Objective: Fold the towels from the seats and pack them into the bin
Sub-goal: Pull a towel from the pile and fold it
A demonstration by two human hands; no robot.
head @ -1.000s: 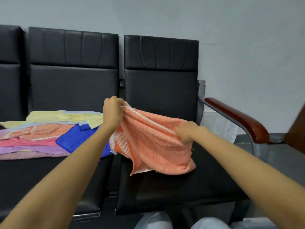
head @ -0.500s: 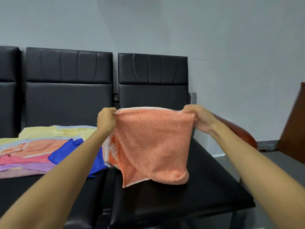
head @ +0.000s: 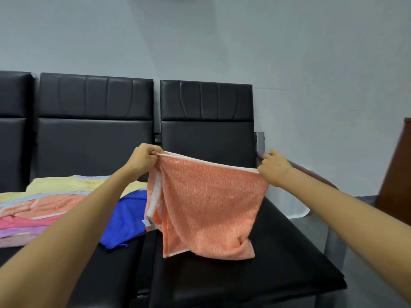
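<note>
An orange towel (head: 209, 201) hangs doubled over the right black seat (head: 266, 274), its lower end resting on the cushion. My left hand (head: 144, 158) pinches its top left corner. My right hand (head: 274, 168) pinches the top right corner, so the upper edge is stretched taut between them. A heap of other towels lies on the middle seat: yellow (head: 64, 185), orange (head: 55, 203), pink (head: 24, 223) and a blue one (head: 126, 216) nearest the held towel. A white bin (head: 289, 205) shows partly, behind my right arm beside the seat.
Three black padded seats stand in a row against a grey wall. A brown wooden armrest (head: 311, 172) runs along the right seat's side. A brown wooden piece of furniture (head: 398, 181) stands at the far right on the grey floor.
My right hand slid along the towel's top edge to its right corner, and both hands lifted and spread it taut. The view tilted upward.
</note>
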